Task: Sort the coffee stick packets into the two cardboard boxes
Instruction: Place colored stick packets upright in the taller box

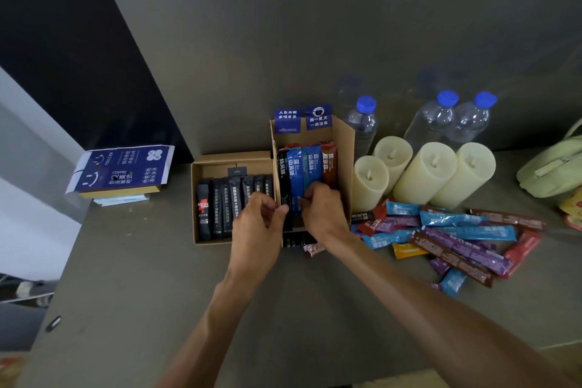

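Fingers (305,200) of right hand (324,211) pinch blue stick packet (296,176) inside tall brown cardboard box (345,161); left hand (258,220) fingers curl at its wall, grip unclear.

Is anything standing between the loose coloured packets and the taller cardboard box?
Nothing visible does. The loose packets lie close beside the taller box; the candles stand further back, off that path.

Both arms reach forward; left hand (256,220) and right hand (322,214) close together (fingers (266,200) curled).
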`<state>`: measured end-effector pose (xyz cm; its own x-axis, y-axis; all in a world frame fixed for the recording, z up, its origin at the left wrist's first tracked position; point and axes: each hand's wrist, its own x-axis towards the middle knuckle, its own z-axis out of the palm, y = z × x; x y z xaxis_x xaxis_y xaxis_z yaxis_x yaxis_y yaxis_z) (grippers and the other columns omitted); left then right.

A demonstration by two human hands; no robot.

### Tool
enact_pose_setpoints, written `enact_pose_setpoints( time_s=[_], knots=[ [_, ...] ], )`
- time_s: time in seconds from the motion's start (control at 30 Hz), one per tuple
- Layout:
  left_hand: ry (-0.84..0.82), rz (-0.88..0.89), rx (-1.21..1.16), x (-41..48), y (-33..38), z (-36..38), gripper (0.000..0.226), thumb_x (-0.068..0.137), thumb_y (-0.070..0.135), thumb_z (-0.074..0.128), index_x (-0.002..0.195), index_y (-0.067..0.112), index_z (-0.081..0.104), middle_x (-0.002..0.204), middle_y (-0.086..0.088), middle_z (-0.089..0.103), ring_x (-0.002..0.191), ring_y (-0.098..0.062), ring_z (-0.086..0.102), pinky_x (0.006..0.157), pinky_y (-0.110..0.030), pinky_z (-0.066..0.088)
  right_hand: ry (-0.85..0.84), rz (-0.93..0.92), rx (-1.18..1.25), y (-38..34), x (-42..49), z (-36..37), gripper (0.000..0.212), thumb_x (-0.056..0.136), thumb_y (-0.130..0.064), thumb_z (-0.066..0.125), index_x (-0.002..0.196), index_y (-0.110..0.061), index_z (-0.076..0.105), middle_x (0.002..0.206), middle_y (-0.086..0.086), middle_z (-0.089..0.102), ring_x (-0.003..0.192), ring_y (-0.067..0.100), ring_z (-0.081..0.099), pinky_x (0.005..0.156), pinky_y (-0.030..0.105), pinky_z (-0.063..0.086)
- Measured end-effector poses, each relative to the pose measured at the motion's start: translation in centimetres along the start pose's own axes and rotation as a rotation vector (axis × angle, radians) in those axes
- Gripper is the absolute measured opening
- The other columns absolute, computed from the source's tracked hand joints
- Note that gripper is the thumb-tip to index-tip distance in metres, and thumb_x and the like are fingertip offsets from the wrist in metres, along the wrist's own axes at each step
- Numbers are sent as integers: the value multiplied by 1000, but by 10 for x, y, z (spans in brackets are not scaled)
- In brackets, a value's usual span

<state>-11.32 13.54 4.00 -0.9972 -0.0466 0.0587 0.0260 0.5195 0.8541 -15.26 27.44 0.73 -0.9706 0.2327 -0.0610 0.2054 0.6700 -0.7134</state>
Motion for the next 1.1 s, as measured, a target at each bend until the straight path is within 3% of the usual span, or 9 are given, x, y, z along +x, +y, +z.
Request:
enact_pose_setpoints(
  time_s=[0.27, 0.33, 0.43, 0.6, 0.77, 0.9, 1.03, 1.1],
  knots=[
    [6, -3, 1, 0, 0, 0, 11, 93, 26, 65, 91, 19, 56, 78, 7, 61, 72, 3, 58, 58, -9, 46, -14, 1, 53, 0, 1, -2, 8, 94, -15, 63, 100, -11, 59, 96, 0, 62, 92, 19, 65, 70, 27, 53],
    [2, -9, 3, 0, 0, 0, 11, 93, 27, 65, 91, 20, 56, 78, 7, 61, 73, 2, 58, 60, -10, 47, 5, -25, 61, 0, 1, -2, 9, 93, -19, 64, 96, -13, 58, 90, -2, 63, 82, 14, 63, 66, 25, 53],
    [8, -14, 4, 0, 0, 1, 11, 93, 26, 65, 90, 20, 56, 77, 7, 61, 71, 0, 59, 59, -12, 48, 35, -34, 97, -4, 2, -2, 16, 98, -27, 59, 90, -14, 57, 81, -3, 61, 68, 7, 59, 53, 16, 41],
    [11, -22, 12, -1, 0, 1, 11, 93, 27, 65, 89, 20, 56, 76, 7, 61, 69, -1, 59, 59, -12, 48, 27, -18, 126, -7, 9, -1, 17, 100, -26, 55, 95, -11, 60, 92, 6, 68, 84, 19, 68, 69, 33, 57],
    [30, -23, -9, -5, -1, 1, 12, 92, 27, 66, 89, 21, 56, 76, 7, 62, 71, -1, 59, 58, -10, 46, 7, -25, 157, -8, -1, -8, 19, 99, -28, 56, 86, -14, 58, 82, 2, 66, 74, 16, 66, 63, 31, 55],
    [48, -5, 7, -21, -5, 1, 11, 92, 27, 66, 91, 23, 57, 75, 8, 64, 72, -1, 60, 60, -13, 47, -56, -57, 222, 0, -38, -26, 19, 99, -28, 59, 84, -16, 59, 80, -4, 64, 65, 4, 63, 53, 14, 45],
    [-15, 34, 19, -47, 1, 17, 7, 92, 23, 66, 88, 24, 60, 73, 13, 64, 73, 1, 61, 59, -10, 44, -119, 0, 256, 29, -83, -54, 15, 98, -26, 60, 85, -18, 63, 76, -4, 67, 60, 6, 65, 53, 22, 54],
    [-93, 71, 24, -58, 6, 36, 9, 92, 19, 64, 87, 26, 61, 75, 16, 64, 74, 3, 61, 60, -9, 43, -93, 86, 241, 51, -96, -67, 17, 98, -25, 60, 83, -20, 63, 76, -2, 68, 56, 4, 65, 49, 17, 49]
  ],
)
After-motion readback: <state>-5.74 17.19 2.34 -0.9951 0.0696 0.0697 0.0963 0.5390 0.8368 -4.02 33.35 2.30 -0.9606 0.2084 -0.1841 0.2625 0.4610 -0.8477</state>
